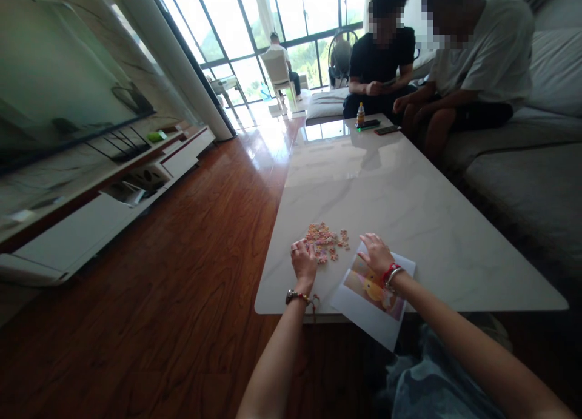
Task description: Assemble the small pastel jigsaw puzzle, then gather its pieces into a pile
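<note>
A small heap of pinkish puzzle pieces (325, 241) lies on the white marble table (386, 188) near its front edge. My left hand (303, 259) rests at the heap's left side with its fingers curled on the pieces; what it holds is too small to name. My right hand (376, 253) lies flat with fingers spread on a printed sheet (370, 298) showing a yellow cartoon picture, just right of the heap. The sheet hangs partly over the table's front edge.
Two people sit on the grey sofa (527, 164) at the far right. A small bottle (361, 114) and two phones (387, 130) lie at the table's far end. A TV and low cabinet (91, 213) line the left wall across the wooden floor. Another person sits by the windows.
</note>
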`<state>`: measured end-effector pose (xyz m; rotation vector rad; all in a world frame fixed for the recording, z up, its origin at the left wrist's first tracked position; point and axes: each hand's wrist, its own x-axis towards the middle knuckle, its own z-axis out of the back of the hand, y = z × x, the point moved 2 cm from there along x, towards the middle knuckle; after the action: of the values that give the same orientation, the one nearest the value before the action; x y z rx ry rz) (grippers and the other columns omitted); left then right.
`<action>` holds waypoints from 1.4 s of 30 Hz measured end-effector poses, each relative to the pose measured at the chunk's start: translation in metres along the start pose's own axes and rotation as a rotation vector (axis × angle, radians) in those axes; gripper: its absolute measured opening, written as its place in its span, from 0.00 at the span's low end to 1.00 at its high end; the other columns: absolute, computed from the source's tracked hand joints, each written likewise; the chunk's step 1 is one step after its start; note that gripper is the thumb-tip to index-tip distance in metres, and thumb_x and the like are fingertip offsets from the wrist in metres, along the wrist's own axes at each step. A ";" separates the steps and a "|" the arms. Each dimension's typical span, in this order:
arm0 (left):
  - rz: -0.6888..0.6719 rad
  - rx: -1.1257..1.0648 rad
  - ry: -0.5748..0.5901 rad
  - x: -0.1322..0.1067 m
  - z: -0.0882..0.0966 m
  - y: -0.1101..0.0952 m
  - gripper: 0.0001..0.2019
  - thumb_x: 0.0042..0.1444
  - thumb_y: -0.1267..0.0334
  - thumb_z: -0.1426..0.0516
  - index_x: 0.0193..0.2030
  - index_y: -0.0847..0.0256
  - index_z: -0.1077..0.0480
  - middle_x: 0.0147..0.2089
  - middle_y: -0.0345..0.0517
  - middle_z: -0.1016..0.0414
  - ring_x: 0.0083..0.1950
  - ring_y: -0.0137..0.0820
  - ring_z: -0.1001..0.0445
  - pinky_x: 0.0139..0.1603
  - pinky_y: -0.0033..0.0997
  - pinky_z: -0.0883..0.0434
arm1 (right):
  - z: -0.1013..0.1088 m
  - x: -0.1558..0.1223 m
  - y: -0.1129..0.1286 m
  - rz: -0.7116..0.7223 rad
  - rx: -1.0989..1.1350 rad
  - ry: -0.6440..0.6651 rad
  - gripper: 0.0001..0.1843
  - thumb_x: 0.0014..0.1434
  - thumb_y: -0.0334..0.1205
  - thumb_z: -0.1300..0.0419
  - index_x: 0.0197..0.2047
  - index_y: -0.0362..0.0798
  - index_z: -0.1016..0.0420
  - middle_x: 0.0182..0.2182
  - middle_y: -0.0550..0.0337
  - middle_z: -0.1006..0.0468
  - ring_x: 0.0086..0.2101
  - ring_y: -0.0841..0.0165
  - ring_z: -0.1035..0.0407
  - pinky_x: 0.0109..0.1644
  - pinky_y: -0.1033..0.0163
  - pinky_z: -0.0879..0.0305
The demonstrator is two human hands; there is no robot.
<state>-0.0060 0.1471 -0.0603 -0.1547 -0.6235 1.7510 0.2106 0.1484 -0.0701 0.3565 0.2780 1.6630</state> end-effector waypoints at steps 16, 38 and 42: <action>-0.042 0.395 0.190 -0.012 -0.010 0.029 0.26 0.56 0.65 0.63 0.62 0.68 0.55 0.64 0.53 0.52 0.64 0.37 0.55 0.61 0.48 0.53 | -0.076 0.073 0.123 0.052 0.162 0.061 0.28 0.59 0.47 0.59 0.56 0.36 0.43 0.58 0.38 0.50 0.58 0.54 0.59 0.59 0.50 0.62; -0.014 0.365 0.148 -0.030 -0.002 0.045 0.39 0.52 0.43 0.59 0.62 0.73 0.62 0.64 0.62 0.58 0.65 0.42 0.58 0.61 0.44 0.51 | -0.083 0.102 0.137 0.749 0.174 0.279 0.18 0.61 0.46 0.58 0.50 0.58 0.35 0.52 0.62 0.35 0.55 0.64 0.48 0.57 0.52 0.53; -0.033 0.339 0.129 -0.040 0.010 0.058 0.38 0.53 0.44 0.59 0.62 0.71 0.60 0.63 0.62 0.54 0.64 0.42 0.57 0.61 0.43 0.51 | -0.072 0.094 0.142 0.742 0.266 0.207 0.18 0.61 0.42 0.57 0.47 0.50 0.31 0.49 0.56 0.32 0.51 0.68 0.42 0.55 0.60 0.48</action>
<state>-0.0491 0.0983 -0.0887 -0.0206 -0.2284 1.7716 0.0426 0.2261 -0.0753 0.5279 0.5734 2.4072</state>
